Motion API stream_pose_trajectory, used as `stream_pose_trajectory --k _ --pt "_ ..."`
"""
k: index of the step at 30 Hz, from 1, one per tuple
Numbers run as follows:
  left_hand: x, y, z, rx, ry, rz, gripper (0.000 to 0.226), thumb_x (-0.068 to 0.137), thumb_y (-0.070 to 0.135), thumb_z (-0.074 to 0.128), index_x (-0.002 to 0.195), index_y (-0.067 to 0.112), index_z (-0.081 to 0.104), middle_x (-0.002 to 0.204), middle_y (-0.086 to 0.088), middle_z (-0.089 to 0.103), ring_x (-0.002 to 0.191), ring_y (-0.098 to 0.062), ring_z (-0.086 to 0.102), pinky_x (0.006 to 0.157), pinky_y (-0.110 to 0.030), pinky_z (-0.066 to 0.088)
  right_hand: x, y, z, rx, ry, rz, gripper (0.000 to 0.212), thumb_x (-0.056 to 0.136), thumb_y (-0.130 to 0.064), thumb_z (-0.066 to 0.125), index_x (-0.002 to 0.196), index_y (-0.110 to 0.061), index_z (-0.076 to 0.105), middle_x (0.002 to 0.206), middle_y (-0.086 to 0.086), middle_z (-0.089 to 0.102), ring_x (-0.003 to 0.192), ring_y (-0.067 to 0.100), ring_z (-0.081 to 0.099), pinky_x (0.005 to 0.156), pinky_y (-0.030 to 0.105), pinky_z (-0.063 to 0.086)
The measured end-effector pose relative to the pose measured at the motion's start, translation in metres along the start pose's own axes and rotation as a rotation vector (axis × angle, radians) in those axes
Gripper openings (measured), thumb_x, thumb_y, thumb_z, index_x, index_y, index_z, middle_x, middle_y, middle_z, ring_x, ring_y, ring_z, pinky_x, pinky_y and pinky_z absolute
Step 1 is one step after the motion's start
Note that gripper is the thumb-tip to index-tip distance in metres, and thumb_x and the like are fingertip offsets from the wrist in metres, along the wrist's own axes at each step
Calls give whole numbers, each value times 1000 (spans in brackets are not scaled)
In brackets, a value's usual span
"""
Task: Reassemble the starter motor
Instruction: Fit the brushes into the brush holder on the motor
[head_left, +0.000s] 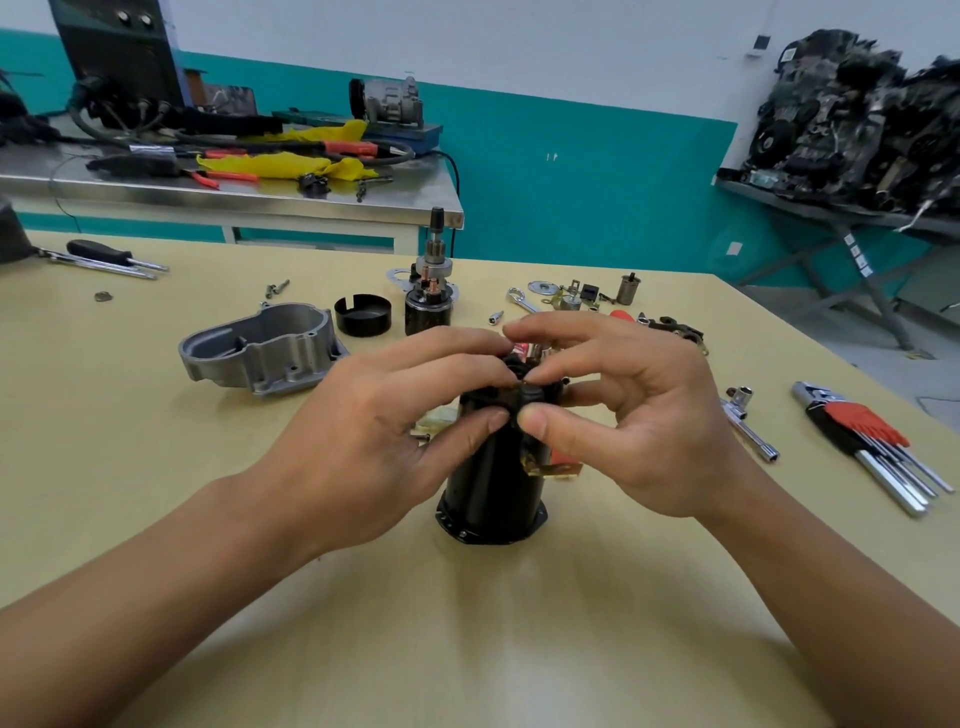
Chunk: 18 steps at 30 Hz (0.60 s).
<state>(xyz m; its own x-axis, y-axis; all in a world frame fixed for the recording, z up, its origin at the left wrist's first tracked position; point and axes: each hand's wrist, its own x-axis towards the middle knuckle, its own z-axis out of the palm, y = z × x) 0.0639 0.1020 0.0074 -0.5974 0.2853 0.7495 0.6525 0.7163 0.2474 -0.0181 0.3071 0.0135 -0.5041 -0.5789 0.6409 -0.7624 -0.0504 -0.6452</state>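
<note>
The black motor housing (491, 488) stands upright on its flanged base in the middle of the pale yellow table (467, 649), right in front of me. I have both hands at its upper end. My left hand (384, 415) curls round the top of the housing, thumb pressed against its side and fingers bent over the rim. My right hand (634, 410) pinches the dark top fitting (527, 392) that sits on the housing, thumb in front and forefinger arched over from behind; my fingers hide much of that fitting, so I cannot tell how it is seated. Behind my left hand lies the grey cast end housing (265, 353), open side up, with a black cap (362, 314) just beyond it and the shaft assembly with its pinion (430, 291) standing upright beside the cap. To my right a socket driver (750, 426) lies near my wrist, and a set of hex keys (872, 441) in a red holder lies further out.
</note>
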Motion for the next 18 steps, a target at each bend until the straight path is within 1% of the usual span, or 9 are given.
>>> stream_pose_trajectory --k 2,4,7,9,11,13,15,17,18 --pt "0 -1 0 24 2 14 23 93 20 67 109 6 74 121 -4 67 113 -13 64 93 -30 54 1 -1 -1 -34 -8 -23 19 79 -23 77 96 -15 76 125 3 68 118 21 65 75 46 63" --pt "1 0 0 23 7 29 20 91 16 70 108 5 74 122 -6 67 114 -15 64 95 -31 54 2 -3 -2 -72 -16 -80 18 79 -22 78 94 -13 76 125 3 67 115 17 67 75 42 63" --pt "2 2 4 -8 -15 82 18 93 15 70 109 6 74 125 -7 66 119 -16 63 100 -30 52 3 -4 -4 -80 -39 -159 14 76 -18 79 83 -9 73 124 4 65 116 16 67 86 32 59" --pt "3 1 5 -17 -26 84 19 94 16 68 110 7 73 126 -5 66 120 -15 62 100 -30 51 2 -3 -6 -63 -52 -139 14 74 -19 80 80 -8 72 127 4 64 120 16 64 89 34 58" --pt "2 -3 3 -21 -15 52 19 94 16 67 110 8 72 124 -2 66 118 -12 63 96 -31 53 0 -2 -5 -21 -73 -56 20 73 -23 80 90 -13 74 130 2 63 125 15 61 85 39 61" --pt "-2 -7 1 -44 -3 13 22 94 20 63 111 7 70 125 2 63 118 -8 62 93 -29 55 -1 0 -2 18 -101 -3 30 73 -25 80 100 -15 74 134 1 61 129 15 58 85 40 61" --pt "-6 -10 0 -94 14 -25 25 94 20 62 116 8 66 126 5 61 120 -6 60 91 -26 56 -2 2 3 24 -112 7 36 74 -25 80 108 -18 70 137 0 59 131 15 56 86 39 61" --pt "-8 -10 2 -141 27 -47 29 94 16 66 122 12 62 127 9 60 121 -6 59 90 -22 56 -2 5 6 12 -92 -4 39 76 -22 80 112 -20 67 138 1 59 131 17 56 84 43 61" --pt "-8 -10 2 -153 25 -44 29 93 14 66 122 13 63 128 9 60 121 -7 59 89 -21 56 -2 6 7 14 -81 -2 40 76 -21 79 113 -21 66 138 1 59 131 18 56 83 45 61"
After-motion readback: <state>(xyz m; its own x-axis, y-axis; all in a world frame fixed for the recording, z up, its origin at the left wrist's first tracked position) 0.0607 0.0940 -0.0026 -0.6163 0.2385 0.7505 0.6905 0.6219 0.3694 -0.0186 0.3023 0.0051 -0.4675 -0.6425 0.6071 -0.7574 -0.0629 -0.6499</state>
